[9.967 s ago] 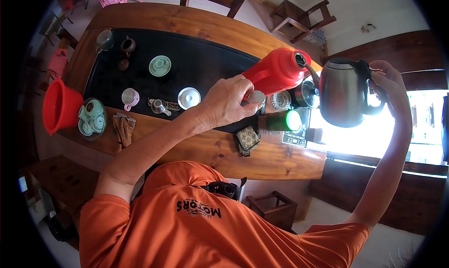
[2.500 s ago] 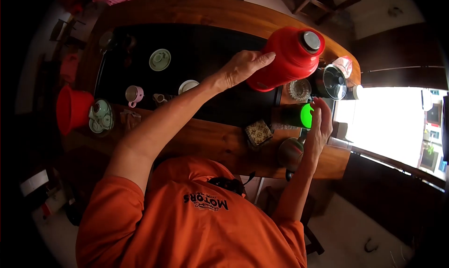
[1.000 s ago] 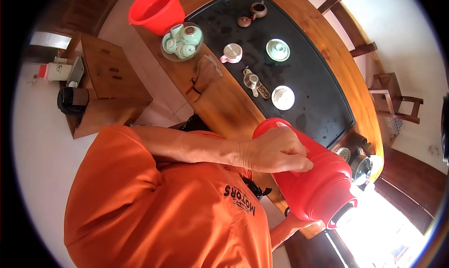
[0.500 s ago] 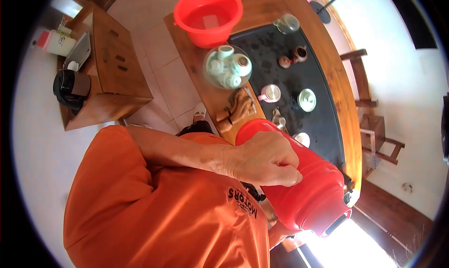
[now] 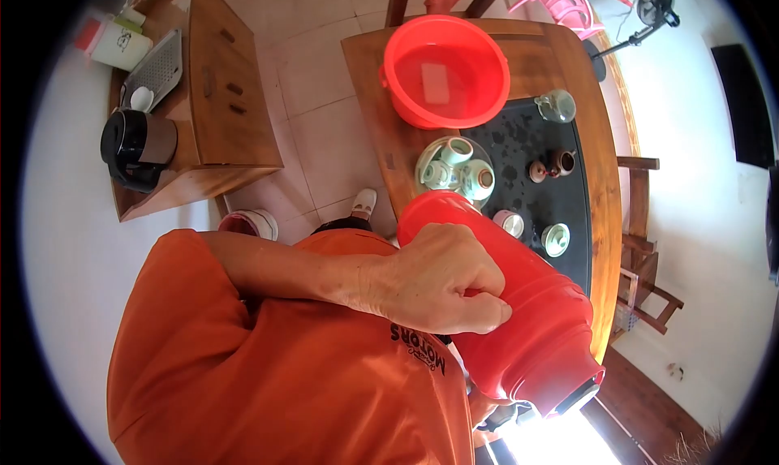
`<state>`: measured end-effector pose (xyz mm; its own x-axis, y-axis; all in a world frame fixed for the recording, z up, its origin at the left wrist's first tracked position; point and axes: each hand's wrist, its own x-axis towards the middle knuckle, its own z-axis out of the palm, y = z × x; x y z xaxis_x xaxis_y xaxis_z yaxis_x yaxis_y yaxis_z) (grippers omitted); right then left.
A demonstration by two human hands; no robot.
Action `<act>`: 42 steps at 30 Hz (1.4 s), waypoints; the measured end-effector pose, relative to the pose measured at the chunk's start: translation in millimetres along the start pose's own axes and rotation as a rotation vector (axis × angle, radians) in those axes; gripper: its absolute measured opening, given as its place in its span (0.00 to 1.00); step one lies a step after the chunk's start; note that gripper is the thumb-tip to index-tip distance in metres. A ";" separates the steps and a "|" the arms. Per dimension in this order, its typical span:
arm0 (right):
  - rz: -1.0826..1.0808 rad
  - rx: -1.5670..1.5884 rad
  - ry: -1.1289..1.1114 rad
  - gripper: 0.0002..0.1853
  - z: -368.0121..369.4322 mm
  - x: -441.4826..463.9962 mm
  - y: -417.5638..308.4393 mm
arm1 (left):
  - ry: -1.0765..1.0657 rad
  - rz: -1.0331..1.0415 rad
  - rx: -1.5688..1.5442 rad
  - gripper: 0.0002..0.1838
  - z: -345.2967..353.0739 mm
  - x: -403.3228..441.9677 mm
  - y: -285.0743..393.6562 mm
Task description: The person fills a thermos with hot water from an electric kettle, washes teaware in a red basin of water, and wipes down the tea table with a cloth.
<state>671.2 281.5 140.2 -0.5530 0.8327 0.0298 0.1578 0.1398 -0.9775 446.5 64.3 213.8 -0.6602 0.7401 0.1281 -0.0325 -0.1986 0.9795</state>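
A large red thermos flask (image 5: 535, 311) lies tilted across the view, its wide base toward the table and its narrower neck at lower right. My left hand (image 5: 442, 278) is closed in a fist against its side; the grip itself is hidden beneath the fingers. My right hand (image 5: 483, 406) shows only in part below the flask, close to its neck, with the fingers hidden. Past the flask's base, a glass dish (image 5: 420, 177) holds several pale green cups (image 5: 479, 178). The flask covers part of the black tea tray (image 5: 507, 136).
On the wooden table (image 5: 365, 75) stand a red basin (image 5: 389, 75) with water and a pale block inside, a glass pitcher (image 5: 556, 106), a small brown teapot (image 5: 561, 162) and a lidded cup (image 5: 556, 239). A wooden cabinet (image 5: 231, 75) bears a black electric kettle (image 5: 134, 148).
The view has shifted, so the table and basin appear lower and farther right. The flask's base now covers the brown cloth-like item seen before. My left hand keeps its fist at the flask.
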 end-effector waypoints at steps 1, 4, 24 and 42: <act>0.000 0.002 -0.015 0.33 3.3 2.5 -0.7 | 0.015 0.003 0.002 0.23 -4.4 -2.8 2.2; -0.012 0.019 -0.074 0.33 10.6 11.7 -0.7 | 0.079 0.002 0.018 0.23 -16.7 -8.6 10.8; -0.073 0.170 -0.526 0.33 95.9 57.2 2.6 | 0.407 -0.021 -0.158 0.23 -91.0 -78.4 47.0; -0.172 0.123 -0.941 0.33 472.1 -4.6 -88.5 | 0.833 0.031 -0.183 0.22 -357.3 -188.6 63.8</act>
<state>273.5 12.3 128.0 -0.9985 0.0280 0.0471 -0.0435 0.1181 -0.9920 300.9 -317.5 196.7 -0.9969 0.0325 -0.0717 -0.0786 -0.3646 0.9278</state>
